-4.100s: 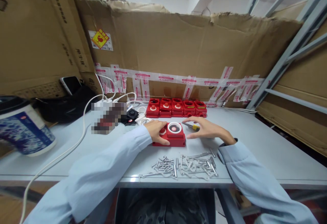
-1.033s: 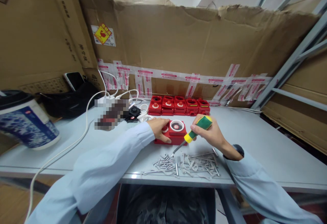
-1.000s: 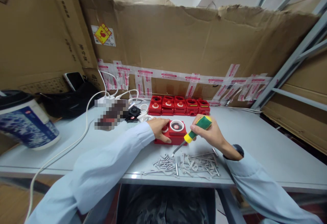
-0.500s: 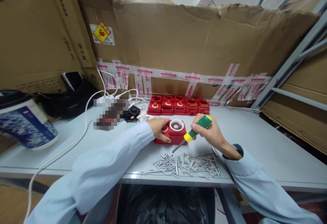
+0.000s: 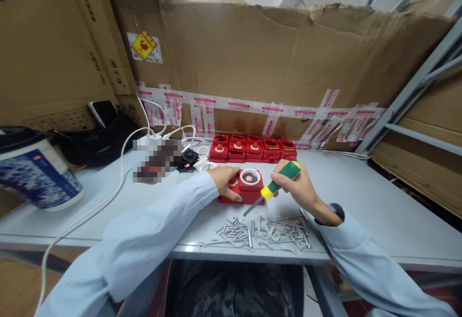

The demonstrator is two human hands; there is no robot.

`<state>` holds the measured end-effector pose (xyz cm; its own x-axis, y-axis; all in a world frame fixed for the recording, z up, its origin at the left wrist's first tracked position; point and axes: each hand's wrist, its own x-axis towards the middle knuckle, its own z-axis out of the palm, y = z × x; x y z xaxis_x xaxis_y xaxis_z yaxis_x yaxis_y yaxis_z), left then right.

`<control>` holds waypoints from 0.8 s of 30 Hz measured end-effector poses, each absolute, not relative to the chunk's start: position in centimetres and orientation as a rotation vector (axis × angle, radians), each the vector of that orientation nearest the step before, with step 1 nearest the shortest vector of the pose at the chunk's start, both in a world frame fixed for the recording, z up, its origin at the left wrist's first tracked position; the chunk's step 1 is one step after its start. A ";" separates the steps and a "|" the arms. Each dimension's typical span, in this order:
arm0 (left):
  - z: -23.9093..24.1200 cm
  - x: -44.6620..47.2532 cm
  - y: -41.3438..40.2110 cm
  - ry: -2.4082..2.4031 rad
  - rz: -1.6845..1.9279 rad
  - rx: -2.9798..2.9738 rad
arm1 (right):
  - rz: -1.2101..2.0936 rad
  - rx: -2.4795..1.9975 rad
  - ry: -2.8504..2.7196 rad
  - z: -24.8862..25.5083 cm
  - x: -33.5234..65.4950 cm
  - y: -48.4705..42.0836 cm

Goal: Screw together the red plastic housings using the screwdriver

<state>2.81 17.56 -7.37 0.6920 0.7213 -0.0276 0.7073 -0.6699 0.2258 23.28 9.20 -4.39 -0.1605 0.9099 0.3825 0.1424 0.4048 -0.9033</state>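
Observation:
My left hand (image 5: 226, 182) is wrapped over the left part of a red box (image 5: 249, 196), which has a white ring around a dark round centre on top. Held in my right hand (image 5: 294, 181) is a screwdriver (image 5: 285, 177) with a green and yellow handle. Its shaft slants down to the left, and the tip is at a pile of silver screws (image 5: 234, 230) in front of the box. Whether a screw clings to the tip is too small to tell. More metal screws and rods (image 5: 283, 230) lie to the right of this pile.
Several red housings (image 5: 254, 149) stand in a row at the back, before a taped cardboard wall (image 5: 252, 57). Black parts (image 5: 188, 159) and white rings (image 5: 204, 153) lie left of them. A large cup (image 5: 39, 172) and a white cable (image 5: 121, 182) occupy the left side.

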 end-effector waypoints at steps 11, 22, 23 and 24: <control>-7.1 2.8 17.3 1.170 0.065 2.698 | 0.911 -0.975 -1.569 -4.5 23.1 9.3; -7.7 2.8 17.8 1.179 0.067 2.672 | 0.880 -0.965 -1.521 -5.0 23.4 9.8; -7.7 2.8 17.8 1.181 0.069 2.673 | 0.876 -0.965 -1.527 -5.0 23.3 9.7; -7.7 2.8 17.8 1.179 0.071 2.675 | 0.873 -0.963 -1.529 -5.0 23.3 9.7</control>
<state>2.81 17.80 -7.73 0.6775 0.7342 -0.0434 0.7238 -0.6551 0.2166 23.28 9.70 -4.97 -0.0950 0.9143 0.3937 0.1255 0.4033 -0.9064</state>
